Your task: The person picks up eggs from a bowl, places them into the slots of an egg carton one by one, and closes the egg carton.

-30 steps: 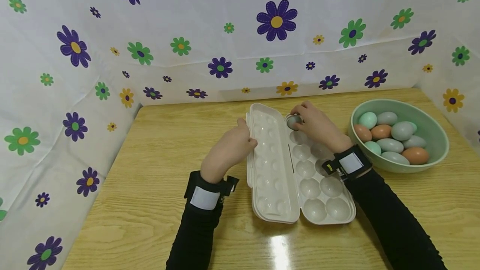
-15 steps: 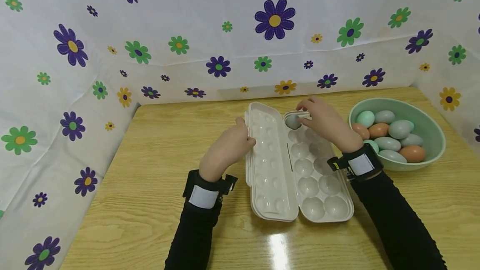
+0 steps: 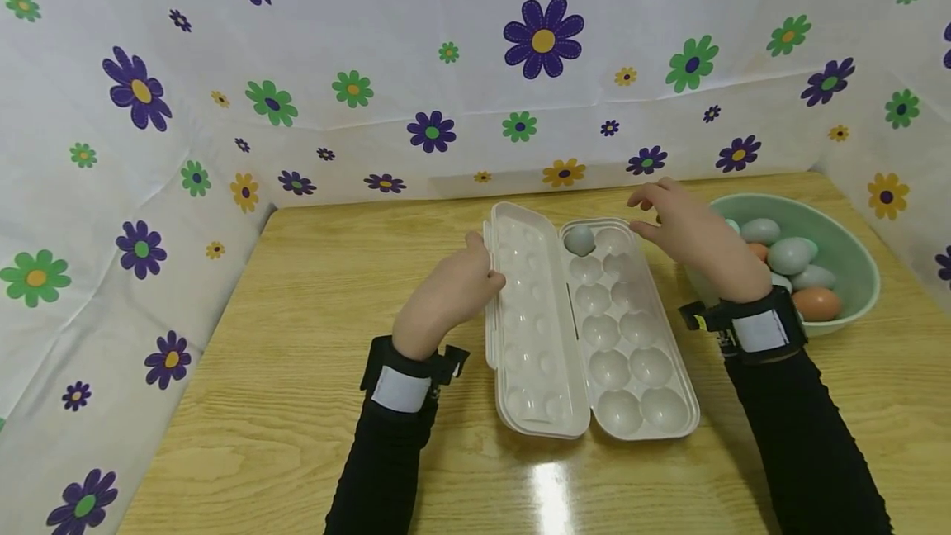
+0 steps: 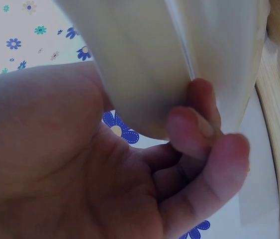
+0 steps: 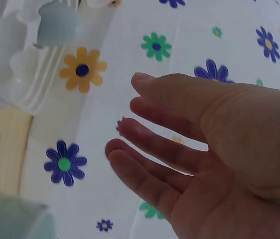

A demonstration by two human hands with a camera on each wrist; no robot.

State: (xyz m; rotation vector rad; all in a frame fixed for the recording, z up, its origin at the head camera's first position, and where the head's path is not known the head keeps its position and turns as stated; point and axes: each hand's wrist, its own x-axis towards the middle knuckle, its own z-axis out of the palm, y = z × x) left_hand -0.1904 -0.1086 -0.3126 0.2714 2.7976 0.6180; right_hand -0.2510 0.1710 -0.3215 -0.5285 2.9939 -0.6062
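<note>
A white plastic egg box [image 3: 635, 428] lies opened out on the table, its lid [image 3: 541, 337] to the left. One grey-blue egg [image 3: 579, 240] sits in the far left hollow; the other hollows hold no eggs. My left hand [image 3: 449, 297] grips the lid's outer edge. In the left wrist view, curled fingers [image 4: 224, 164] wrap the white rim. My right hand [image 3: 702, 242] hovers between the box's far right corner and the bowl, its fingers loosely bent around nothing. The right wrist view shows that hand [image 5: 219, 144] apart from the egg [image 5: 57, 25].
At the right stands a pale green bowl [image 3: 858, 271] with several grey, mint and brown eggs; my right hand and wrist hide part of it. The wooden table [image 3: 312, 312] ends at a white flowered cloth [image 3: 357, 23] behind and at the sides.
My right hand has let go of the grey-blue egg in the far left hollow and moved right toward the bowl. The left hand keeps its hold on the lid.
</note>
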